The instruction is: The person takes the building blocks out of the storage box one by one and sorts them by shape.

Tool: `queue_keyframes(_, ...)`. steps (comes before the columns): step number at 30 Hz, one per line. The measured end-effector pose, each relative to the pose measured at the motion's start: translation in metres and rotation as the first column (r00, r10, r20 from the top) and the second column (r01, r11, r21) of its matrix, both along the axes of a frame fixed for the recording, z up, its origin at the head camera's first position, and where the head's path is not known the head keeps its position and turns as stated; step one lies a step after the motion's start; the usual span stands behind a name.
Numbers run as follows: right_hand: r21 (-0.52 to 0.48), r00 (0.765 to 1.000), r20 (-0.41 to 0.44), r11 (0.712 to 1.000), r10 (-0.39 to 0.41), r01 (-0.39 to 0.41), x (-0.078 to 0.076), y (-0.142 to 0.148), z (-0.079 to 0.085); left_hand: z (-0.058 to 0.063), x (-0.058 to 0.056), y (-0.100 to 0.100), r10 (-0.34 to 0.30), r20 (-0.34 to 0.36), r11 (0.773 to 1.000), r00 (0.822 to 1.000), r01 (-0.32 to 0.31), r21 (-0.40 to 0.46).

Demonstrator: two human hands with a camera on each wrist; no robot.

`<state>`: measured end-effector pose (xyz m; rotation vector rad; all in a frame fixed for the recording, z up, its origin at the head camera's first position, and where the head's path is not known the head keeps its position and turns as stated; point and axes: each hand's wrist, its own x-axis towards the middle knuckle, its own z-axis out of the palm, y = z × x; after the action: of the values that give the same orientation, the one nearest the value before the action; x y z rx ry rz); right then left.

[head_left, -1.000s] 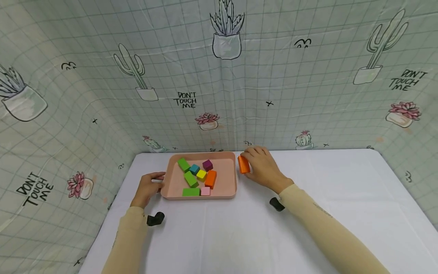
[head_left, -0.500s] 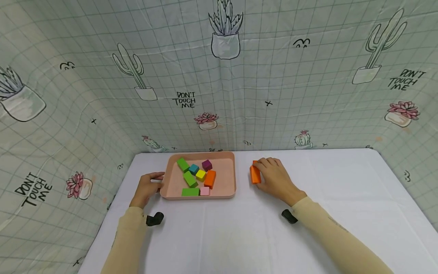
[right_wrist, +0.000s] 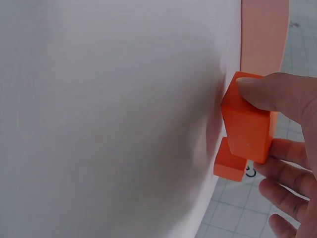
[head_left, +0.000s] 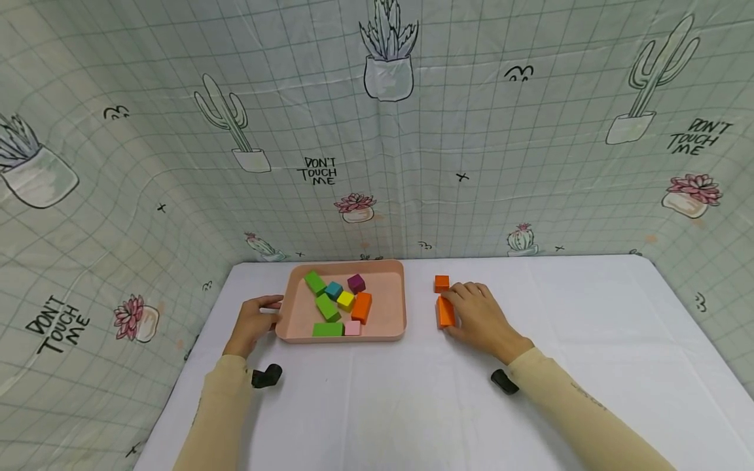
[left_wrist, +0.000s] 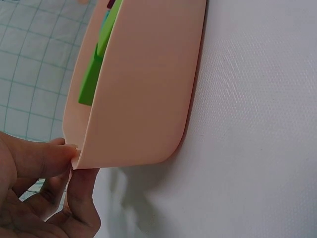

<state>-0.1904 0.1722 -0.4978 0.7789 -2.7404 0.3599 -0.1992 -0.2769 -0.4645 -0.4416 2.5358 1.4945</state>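
Note:
A pink tray [head_left: 385, 307] lies on the white table with several coloured blocks in it. My left hand [head_left: 251, 326] pinches the tray's left rim between thumb and fingers, as the left wrist view shows. To the right of the tray, my right hand [head_left: 484, 320] holds an orange rectangular block [right_wrist: 250, 124] between thumb and fingertips. Just behind that block, a smaller orange cube [head_left: 442, 283] rests on the table, apart from the hand. Inside the tray are green blocks [head_left: 328, 330], another orange block [head_left: 362, 309], and yellow [head_left: 345, 301], blue [head_left: 334, 290], purple [head_left: 356, 283] and pink [head_left: 352, 328] cubes.
The white table [head_left: 377, 405] reaches a patterned cloth backdrop [head_left: 448, 131] behind and at both sides. A black wrist camera [head_left: 268, 376] sits at the left cuff, and another black wrist camera [head_left: 504, 381] at the right cuff.
My right hand has moved right and toward me with the orange block, away from the tray's edge. The small orange cube, hidden at first, now shows behind it. The left hand stays put.

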Motion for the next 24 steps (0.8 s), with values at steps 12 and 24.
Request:
queue_keyframes(12, 0.032, 0.999, 0.051, 0.999, 0.0, -0.002, 0.001, -0.001, -0.007, 0.002, 0.001, 0.001, 0.005, 0.001, 1.0, 1.0, -0.005, 0.002)
queue_keyframes(24, 0.046, 0.998, 0.067, 0.999, 0.001, -0.004, 0.001, -0.002, -0.011, -0.001, 0.001, -0.001, -0.006, -0.021, 1.0, 1.0, 0.006, 0.011)
